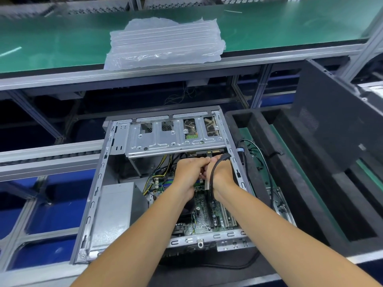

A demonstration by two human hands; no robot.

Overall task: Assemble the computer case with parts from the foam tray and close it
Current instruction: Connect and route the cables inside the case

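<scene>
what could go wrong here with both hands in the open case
The black cable draped over the right hand could snag on the drive cage edge just above. The left hand works close to the motherboard, so a slip could knock the exposed slots.

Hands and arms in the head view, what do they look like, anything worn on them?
Both arms are bare up to the bottom edge of the picture: no sleeves, gloves, watch or wrist strap show. The left hand and right hand are bare too, and no rings can be made out on the fingers. A black cable crosses the right wrist, but it is not something worn.
</scene>
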